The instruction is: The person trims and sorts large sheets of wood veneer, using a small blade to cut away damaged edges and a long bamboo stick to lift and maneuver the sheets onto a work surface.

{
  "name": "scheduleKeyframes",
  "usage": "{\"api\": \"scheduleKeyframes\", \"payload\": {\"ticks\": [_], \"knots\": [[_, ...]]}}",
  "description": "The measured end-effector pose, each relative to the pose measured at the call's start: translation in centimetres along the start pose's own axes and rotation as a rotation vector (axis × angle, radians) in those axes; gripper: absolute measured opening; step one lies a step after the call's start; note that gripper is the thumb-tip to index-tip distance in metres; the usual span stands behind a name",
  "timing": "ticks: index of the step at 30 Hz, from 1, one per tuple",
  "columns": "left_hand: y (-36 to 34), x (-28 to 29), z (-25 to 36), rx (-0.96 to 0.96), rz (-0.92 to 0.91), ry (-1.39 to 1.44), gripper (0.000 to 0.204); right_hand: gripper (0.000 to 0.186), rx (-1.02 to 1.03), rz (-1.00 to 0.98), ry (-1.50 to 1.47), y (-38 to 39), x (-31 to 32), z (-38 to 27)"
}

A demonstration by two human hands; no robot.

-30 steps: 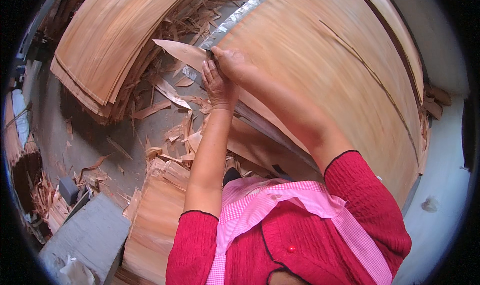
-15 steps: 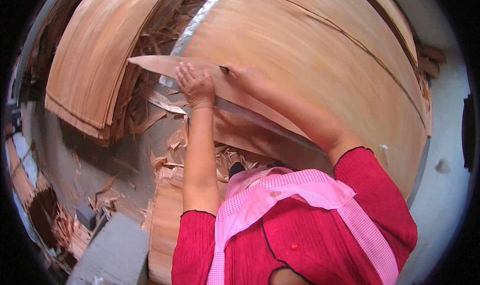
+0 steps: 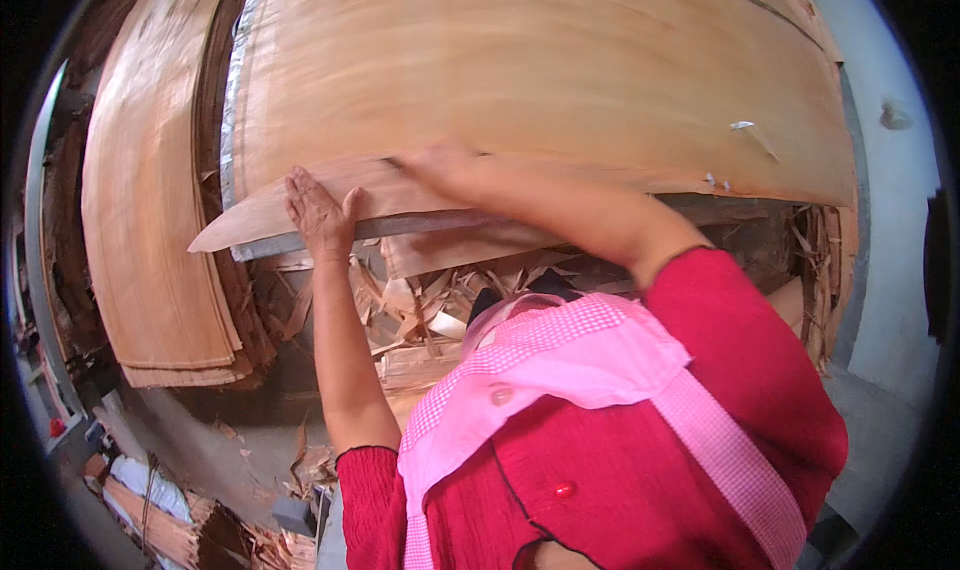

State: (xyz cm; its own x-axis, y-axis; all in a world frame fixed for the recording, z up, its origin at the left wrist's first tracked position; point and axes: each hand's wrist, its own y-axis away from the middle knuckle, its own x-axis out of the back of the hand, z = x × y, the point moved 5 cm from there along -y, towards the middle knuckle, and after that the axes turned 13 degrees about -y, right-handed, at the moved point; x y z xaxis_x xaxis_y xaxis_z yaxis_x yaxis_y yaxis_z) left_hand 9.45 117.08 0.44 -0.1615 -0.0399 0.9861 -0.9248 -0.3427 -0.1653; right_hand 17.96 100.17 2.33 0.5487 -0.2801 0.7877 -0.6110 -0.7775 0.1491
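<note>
A large light-brown wood veneer sheet (image 3: 520, 75) lies on the worktable. Along its near edge runs a narrow veneer strip (image 3: 250, 215), its pointed left end jutting over the table's metal edge (image 3: 270, 247). My left hand (image 3: 322, 215) presses on this strip with fingers stretched and thumb apart. To its right, my right hand (image 3: 440, 167) is closed at the strip's far edge, blurred by motion. A small dark tool (image 3: 392, 161) sticks out of its fingers; its kind is too blurred to tell.
A tall stack of veneer sheets (image 3: 150, 210) stands to the left. Veneer scraps (image 3: 410, 305) litter the space below the table's edge. Beyond the table on the right is a pale wall (image 3: 880, 190). Wood bundles (image 3: 150, 520) lie at the lower left.
The view has turned, so the table edge now runs nearly level. Both hands stay at the strip; my right hand still holds the small dark tool and is now more blurred.
</note>
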Motion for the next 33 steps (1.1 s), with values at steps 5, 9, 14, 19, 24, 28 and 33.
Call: {"api": "scheduleKeyframes", "payload": {"ticks": [5, 9, 14, 19, 24, 28, 33], "knots": [[0.4, 0.4, 1.2, -0.063, 0.049, 0.063, 0.085, 0.023, -0.235, -0.056, 0.154, 7.5, 4.7, 3.1], [1.1, 1.0, 9.8, -0.205, 0.082, 0.469, 0.080, 0.025, -0.105, 0.093, 0.170, 6.4, 3.5, 4.2], [3.0, -0.2, 16.9, -0.100, -0.041, 0.118, 0.083, 0.022, -0.102, 0.067, 0.140, 7.9, 4.2, 3.7], [2.9, 0.3, 17.9, -0.085, -0.022, -0.017, 0.082, 0.027, -0.174, 0.169, 0.188, 17.2, 7.2, 11.9], [3.4, -1.0, 18.9, -0.204, 0.084, 0.238, 0.075, 0.023, -0.252, 0.137, 0.200, 20.1, 8.7, 12.7], [5.5, -0.3, 28.0, -0.296, 0.046, 0.354, 0.073, 0.026, -0.217, 0.154, 0.191, 19.6, 8.0, 14.0], [6.1, 0.5, 31.1, -0.230, 0.001, -0.023, 0.081, 0.025, -0.146, 0.172, 0.153, 21.6, 9.3, 14.7]]}}
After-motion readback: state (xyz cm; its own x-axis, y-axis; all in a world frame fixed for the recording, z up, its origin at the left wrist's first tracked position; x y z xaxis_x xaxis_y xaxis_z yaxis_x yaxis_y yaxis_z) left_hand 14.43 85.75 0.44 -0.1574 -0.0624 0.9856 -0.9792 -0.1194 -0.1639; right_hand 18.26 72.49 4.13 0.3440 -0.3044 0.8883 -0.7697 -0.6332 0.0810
